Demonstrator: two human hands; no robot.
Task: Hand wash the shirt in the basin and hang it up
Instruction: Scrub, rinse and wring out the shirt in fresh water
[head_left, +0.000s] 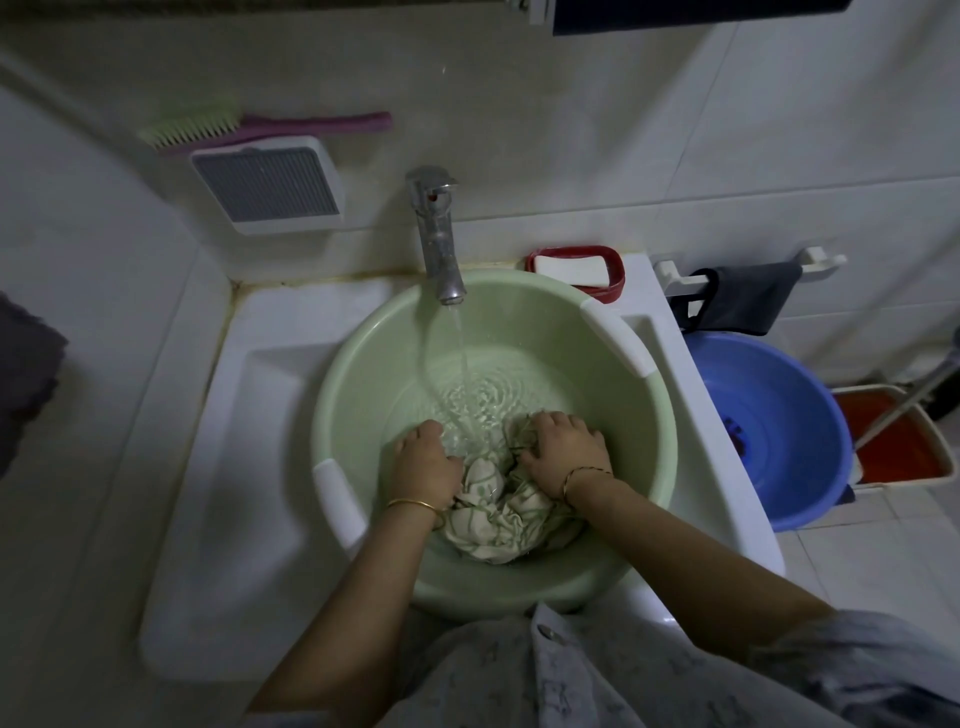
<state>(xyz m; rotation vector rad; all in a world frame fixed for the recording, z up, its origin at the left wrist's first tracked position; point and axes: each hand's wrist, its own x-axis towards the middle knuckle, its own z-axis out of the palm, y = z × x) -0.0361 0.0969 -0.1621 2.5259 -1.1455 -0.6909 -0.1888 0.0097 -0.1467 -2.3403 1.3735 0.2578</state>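
Note:
A pale green basin (363, 374) sits in the white sink under a running tap (436, 234). Water streams into it and ripples at the middle. A cream shirt with green stripes (498, 519) lies bunched and wet at the basin's near side. My left hand (423, 467) has its fingers curled down into the cloth on the left. My right hand (563, 452) grips a fold of the shirt on the right. Both wrists wear thin bangles. Part of the shirt is hidden under my hands.
A red soap dish with a white bar (576, 270) stands behind the basin. A blue basin (779, 426) and an orange bin (898, 441) are on the floor at right. A dark cloth (743, 301) hangs on a wall rail. A brush (260, 127) lies on the left ledge.

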